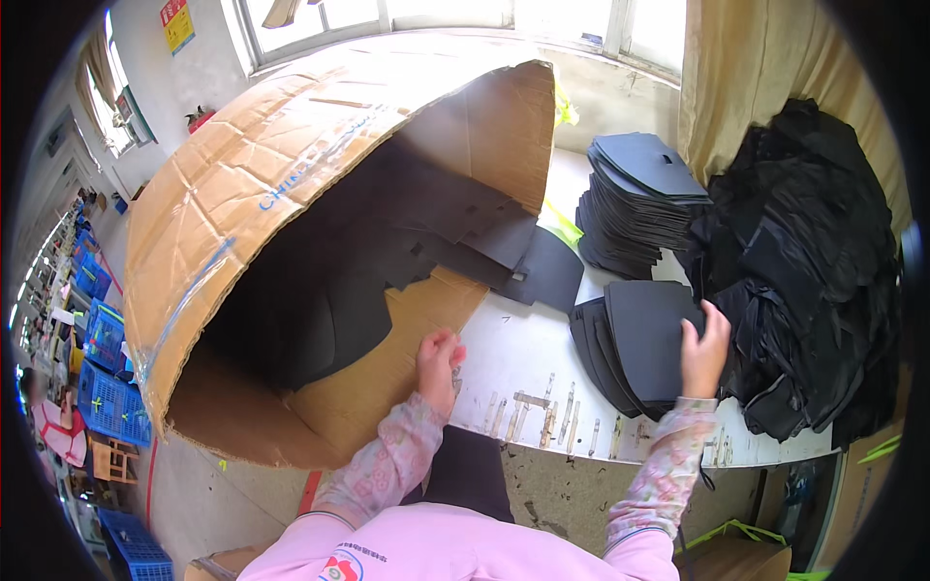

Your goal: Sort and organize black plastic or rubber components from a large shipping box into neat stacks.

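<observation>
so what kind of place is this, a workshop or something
Most likely a small factory or workshop floor: stacks of cut black sheets on a worn white table, a big cardboard box of more pieces, and blue crates beyond.

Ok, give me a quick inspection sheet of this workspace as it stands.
Surface: scuffed white table.
Job's things: small fanned stack of flat black foam pieces under right hand; more in big tipped brown cardboard box.
Clutter: taller stack of black pieces; heap of black fabric.
Hands: left hand at box flap, apparently empty.
Cables: nothing seen.
Surroundings: windows, blue crates.
</observation>
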Demonstrator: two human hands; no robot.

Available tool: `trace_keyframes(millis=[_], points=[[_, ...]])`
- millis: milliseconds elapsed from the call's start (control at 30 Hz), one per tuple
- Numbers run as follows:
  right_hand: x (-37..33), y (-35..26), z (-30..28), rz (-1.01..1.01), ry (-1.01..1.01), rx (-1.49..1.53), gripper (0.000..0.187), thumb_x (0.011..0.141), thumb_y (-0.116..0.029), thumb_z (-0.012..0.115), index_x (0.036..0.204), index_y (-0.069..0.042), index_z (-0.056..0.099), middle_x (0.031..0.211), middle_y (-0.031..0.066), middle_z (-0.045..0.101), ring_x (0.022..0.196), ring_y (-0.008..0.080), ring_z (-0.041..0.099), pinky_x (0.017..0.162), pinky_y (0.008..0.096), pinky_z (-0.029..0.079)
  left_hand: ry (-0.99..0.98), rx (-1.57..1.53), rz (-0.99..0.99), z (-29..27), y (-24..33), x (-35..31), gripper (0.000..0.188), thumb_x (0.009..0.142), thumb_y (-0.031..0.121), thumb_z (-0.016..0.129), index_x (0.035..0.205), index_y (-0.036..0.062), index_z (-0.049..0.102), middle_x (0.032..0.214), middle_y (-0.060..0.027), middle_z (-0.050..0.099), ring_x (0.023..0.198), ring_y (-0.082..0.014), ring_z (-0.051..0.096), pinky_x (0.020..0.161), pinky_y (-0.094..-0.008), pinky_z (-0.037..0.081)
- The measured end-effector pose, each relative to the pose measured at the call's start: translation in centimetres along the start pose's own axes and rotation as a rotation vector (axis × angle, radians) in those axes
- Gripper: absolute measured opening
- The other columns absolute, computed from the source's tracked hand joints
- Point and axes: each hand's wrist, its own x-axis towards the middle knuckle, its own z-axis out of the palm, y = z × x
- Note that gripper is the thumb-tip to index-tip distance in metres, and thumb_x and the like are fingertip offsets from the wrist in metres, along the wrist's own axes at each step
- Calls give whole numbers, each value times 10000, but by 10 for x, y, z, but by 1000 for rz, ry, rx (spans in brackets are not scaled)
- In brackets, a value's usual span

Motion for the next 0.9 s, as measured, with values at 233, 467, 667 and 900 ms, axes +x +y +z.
trace_keyframes(millis=[233, 467, 667, 900], points=[[-10, -48, 165, 136, -351, 339, 757, 768, -197, 739, 1374, 37, 350, 1370, 272, 402, 1297, 389, 389, 1079, 402, 330, 189, -366, -32, 52, 55, 135, 615, 812, 380, 728, 1190, -1, 427, 1167, -174, 456, 1069, -279, 478, 972, -404, 410], [49, -39, 245, 651, -456, -96, 810, 752, -220, 753, 1405, -86, 293, 1454, 280, 289, 1316, 402, 377, 1065, 446, 358, 263, -332, -200, 57, 68, 193, 488, 736, 497, 772, 1056, 191, 567, 1005, -44, 545, 973, -242, 509, 850, -376, 433], [47, -16, 248, 545, -452, 22, 756, 742, -226, 754, 1360, -87, 340, 1374, 216, 387, 1185, 405, 506, 991, 451, 426, 302, -424, -227, 92, 86, 189, 383, 768, 479, 681, 1027, 207, 606, 952, -14, 606, 889, -242, 560, 767, -355, 436], [23, -36, 250, 542, -444, 116, 733, 758, -221, 744, 1360, -88, 348, 1308, 253, 449, 1146, 402, 531, 970, 433, 442, -13, -686, -77, 76, 114, 224, 349, 842, 275, 597, 1092, 32, 595, 1132, -152, 644, 1104, -325, 585, 965, -552, 440]])
